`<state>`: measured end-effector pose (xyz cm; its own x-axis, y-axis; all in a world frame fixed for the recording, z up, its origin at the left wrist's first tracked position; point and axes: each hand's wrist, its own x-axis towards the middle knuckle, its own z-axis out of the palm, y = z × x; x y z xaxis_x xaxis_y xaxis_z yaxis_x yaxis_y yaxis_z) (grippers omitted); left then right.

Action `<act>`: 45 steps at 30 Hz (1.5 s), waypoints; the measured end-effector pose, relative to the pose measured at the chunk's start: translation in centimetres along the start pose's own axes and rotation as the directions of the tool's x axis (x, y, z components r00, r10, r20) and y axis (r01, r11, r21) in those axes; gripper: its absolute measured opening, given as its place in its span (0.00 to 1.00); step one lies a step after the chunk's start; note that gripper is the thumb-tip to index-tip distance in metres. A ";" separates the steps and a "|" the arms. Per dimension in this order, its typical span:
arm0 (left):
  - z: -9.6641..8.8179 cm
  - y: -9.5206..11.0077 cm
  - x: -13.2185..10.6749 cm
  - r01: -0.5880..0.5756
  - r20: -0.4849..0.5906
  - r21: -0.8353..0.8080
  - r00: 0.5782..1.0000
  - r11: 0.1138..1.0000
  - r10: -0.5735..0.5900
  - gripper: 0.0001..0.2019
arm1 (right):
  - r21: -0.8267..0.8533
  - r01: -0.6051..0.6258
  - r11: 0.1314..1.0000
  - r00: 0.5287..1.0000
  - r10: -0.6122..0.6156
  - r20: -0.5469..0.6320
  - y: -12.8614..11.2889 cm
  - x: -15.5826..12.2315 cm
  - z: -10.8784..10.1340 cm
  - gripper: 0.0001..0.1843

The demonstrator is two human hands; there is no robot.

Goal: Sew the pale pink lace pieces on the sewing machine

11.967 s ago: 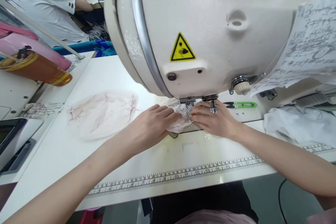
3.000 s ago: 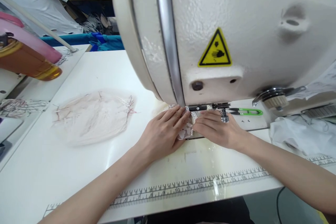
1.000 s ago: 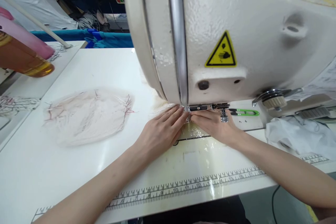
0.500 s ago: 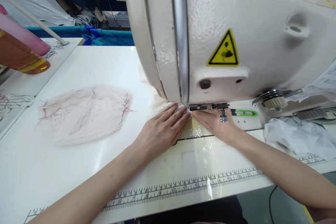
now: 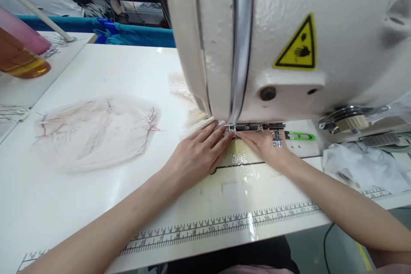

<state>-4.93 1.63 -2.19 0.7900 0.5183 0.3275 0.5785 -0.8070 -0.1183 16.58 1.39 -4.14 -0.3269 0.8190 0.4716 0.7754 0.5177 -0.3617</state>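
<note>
A big cream sewing machine fills the upper right. My left hand lies flat on the white table, fingers stretched toward the presser foot. Just right of the foot, my right hand also rests flat with its fingers pointing at the needle area. A strip of pale lace runs out behind the machine head, touching my left fingertips. What lies under the foot is hidden by the machine.
A pile of pale pink lace pieces lies to the left. Green thread snips sit right of the foot, white cloth further right. An amber and pink bottle stands at far left. A printed ruler lines the table's front edge.
The lace under my fingers has fed back under the foot and out behind the machine. Both hands crept forward to the foot. My view moved closer and to the left.
</note>
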 end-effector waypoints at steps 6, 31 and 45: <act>0.0 0.3 -0.2 -0.065 -0.085 0.110 0.994 0.992 0.075 0.17 | -0.163 0.083 0.983 0.996 -0.086 -0.012 0.8 -1.0 0.5 0.14; 0.1 0.0 -0.1 0.008 -0.029 0.052 1.000 0.999 -0.007 0.18 | -0.109 0.149 0.983 0.984 -0.137 0.113 -1.1 -0.9 -1.4 0.18; 0.0 0.3 0.2 0.085 -0.012 0.040 0.996 0.996 -0.085 0.19 | -0.258 0.177 0.950 0.981 -0.148 0.128 -1.7 -0.8 -1.4 0.20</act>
<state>-4.59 1.51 -2.19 0.7356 0.5816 0.3472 0.6515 -0.7478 -0.1278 16.28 -0.48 -2.76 -0.5044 0.7586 0.4125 0.8181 0.5727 -0.0528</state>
